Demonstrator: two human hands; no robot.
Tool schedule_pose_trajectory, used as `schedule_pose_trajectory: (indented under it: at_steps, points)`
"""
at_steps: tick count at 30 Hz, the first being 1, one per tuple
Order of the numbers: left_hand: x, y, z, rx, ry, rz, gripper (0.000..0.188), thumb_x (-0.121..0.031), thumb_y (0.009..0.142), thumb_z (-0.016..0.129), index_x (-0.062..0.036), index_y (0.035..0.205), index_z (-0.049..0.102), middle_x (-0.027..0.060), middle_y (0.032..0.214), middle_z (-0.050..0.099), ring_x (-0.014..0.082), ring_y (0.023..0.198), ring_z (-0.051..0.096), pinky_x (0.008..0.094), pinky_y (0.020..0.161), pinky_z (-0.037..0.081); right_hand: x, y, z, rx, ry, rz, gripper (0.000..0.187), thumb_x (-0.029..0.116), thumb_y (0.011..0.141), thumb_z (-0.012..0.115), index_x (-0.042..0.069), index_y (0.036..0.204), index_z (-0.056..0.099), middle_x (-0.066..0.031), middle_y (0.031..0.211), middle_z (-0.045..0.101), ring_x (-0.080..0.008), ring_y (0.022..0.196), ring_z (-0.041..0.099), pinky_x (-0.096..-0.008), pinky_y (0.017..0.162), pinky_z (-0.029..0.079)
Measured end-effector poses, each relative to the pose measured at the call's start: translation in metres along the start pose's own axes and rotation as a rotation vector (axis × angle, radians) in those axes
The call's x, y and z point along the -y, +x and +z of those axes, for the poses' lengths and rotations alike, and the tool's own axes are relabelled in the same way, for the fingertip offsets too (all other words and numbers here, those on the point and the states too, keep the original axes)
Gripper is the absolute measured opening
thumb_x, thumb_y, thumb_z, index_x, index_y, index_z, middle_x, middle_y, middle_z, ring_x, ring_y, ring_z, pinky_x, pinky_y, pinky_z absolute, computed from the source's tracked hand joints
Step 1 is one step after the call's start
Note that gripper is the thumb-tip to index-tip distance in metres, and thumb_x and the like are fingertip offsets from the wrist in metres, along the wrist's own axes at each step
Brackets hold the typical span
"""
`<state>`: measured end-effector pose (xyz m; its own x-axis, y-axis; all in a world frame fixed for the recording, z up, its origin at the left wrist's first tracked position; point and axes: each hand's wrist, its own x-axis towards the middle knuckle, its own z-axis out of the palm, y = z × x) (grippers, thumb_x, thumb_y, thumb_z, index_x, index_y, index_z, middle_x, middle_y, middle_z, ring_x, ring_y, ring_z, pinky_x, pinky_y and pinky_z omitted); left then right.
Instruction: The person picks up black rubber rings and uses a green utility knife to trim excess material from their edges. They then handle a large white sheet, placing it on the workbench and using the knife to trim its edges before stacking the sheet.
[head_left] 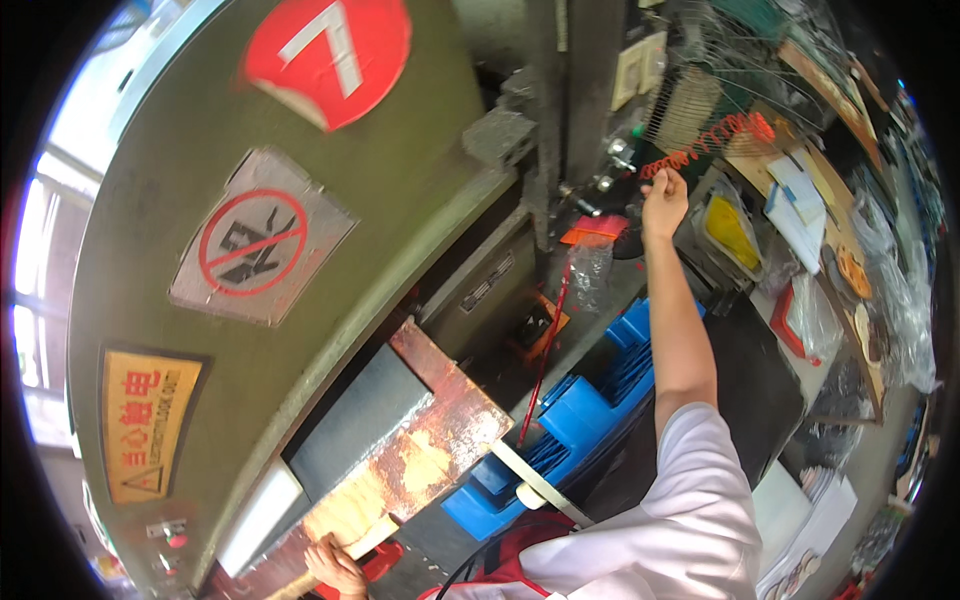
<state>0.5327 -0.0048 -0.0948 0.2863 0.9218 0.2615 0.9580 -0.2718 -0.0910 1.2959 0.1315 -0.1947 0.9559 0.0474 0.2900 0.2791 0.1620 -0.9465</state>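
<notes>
My right hand [664, 203] is raised on an outstretched arm at the upper right, its fingers closed on the near end of a red coiled hose [728, 132]. Just left of those fingertips are shiny metal fittings [618, 157] on a dark upright post. Low in the picture, my left hand [336, 568] curls its fingers over a pale wooden bar [372, 534]. That bar lies along the front edge of a worn, copper-brown work table [455, 405]. A flat dark grey plate [365, 420] rests on the table, beneath the machine.
A large olive-green machine [400, 190] with warning stickers fills the left. Blue plastic crates [590, 415] stand right of the table, near a thin red rod [548, 350]. Along the right, a cluttered bench holds papers [797, 205], plastic bags [905, 310] and a container with something yellow [732, 232].
</notes>
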Motion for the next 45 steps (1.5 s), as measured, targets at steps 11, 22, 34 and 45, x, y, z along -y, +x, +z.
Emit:
schedule_pose_trajectory:
  at_steps: [11, 22, 34, 45]
  points:
    - [-0.013, -0.001, -0.001, -0.069, 0.004, -0.078, 0.029, -0.013, 0.070, 0.058, -0.0100, 0.099, 0.063, 0.0107, 0.086, 0.052, 0.0299, 0.079, 0.050, 0.0410, 0.071, 0.042, -0.184, 0.132, 0.007, 0.590, -0.631, 0.251, 0.041, 0.041, 0.099, 0.046, 0.013, 0.124, 0.062, -0.0131, 0.107, 0.069, -0.0317, 0.095, 0.066, -0.0413, 0.085, 0.051]
    - [-0.020, 0.017, -0.015, -0.142, -0.016, -0.040, 0.029, -0.011, 0.071, 0.058, -0.0133, 0.099, 0.065, 0.0052, 0.080, 0.050, 0.0250, 0.076, 0.050, 0.0372, 0.068, 0.040, -0.123, 0.083, 0.049, 0.352, -0.180, 0.613, 0.078, 0.069, 0.091, 0.038, -0.001, 0.117, 0.060, -0.0155, 0.101, 0.067, -0.0278, 0.083, 0.064, -0.0376, 0.073, 0.051]
    - [-0.021, 0.015, -0.011, -0.146, -0.061, -0.071, 0.026, -0.012, 0.070, 0.058, -0.0111, 0.095, 0.063, 0.0085, 0.082, 0.052, 0.0279, 0.077, 0.051, 0.0395, 0.067, 0.041, 0.060, -0.105, -0.038, 1.076, 0.262, 0.688, 0.093, 0.078, 0.087, 0.026, 0.002, 0.136, 0.048, -0.0235, 0.125, 0.057, -0.0324, 0.107, 0.059, -0.0394, 0.095, 0.047]
    - [0.004, -0.003, 0.023, -0.238, 0.089, 0.038, 0.032, -0.020, 0.088, 0.047, -0.0047, 0.110, 0.064, 0.0235, 0.109, 0.059, 0.0478, 0.103, 0.053, 0.0556, 0.093, 0.043, 0.113, -0.046, -0.019, 0.715, -0.719, -0.647, 0.042, 0.036, 0.082, 0.071, 0.002, 0.105, 0.067, -0.0182, 0.111, 0.064, -0.0349, 0.110, 0.058, -0.0433, 0.097, 0.043]
